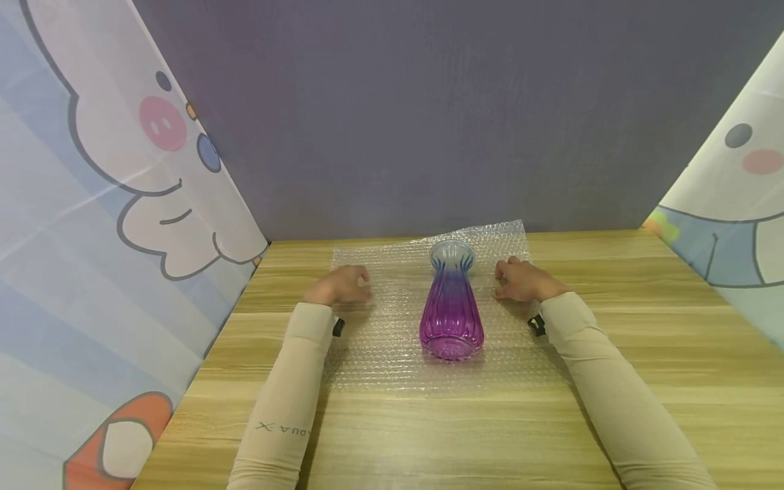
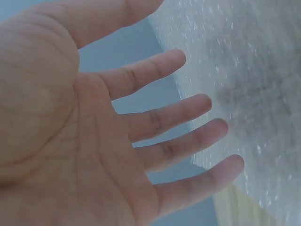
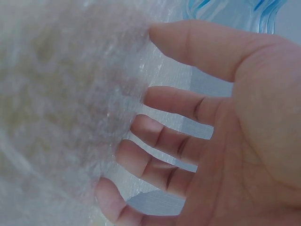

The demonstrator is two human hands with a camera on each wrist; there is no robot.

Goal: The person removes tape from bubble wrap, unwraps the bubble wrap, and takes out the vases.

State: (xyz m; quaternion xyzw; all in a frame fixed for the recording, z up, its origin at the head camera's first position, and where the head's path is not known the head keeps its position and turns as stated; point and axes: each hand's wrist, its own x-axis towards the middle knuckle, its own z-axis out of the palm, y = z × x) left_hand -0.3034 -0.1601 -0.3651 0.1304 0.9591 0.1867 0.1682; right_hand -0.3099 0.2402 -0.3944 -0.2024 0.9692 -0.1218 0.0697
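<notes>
A ribbed glass vase, purple at its wide base and fading to pale blue at the flared mouth, is on a sheet of bubble wrap. From the head view I cannot tell whether it stands or lies. My left hand is over the wrap's left edge, holding nothing; its fingers extend loosely apart in the left wrist view. On the other side, my right hand is at the wrap's right edge with gently bent fingers, apparently touching the wrap. Part of the vase's blue glass shows beyond the right thumb.
The wrap lies on a wood-grain table, near its far edge. A grey panel rises behind the table. Cartoon-printed cloths hang on both sides. A small dark wrist device sits by the right cuff.
</notes>
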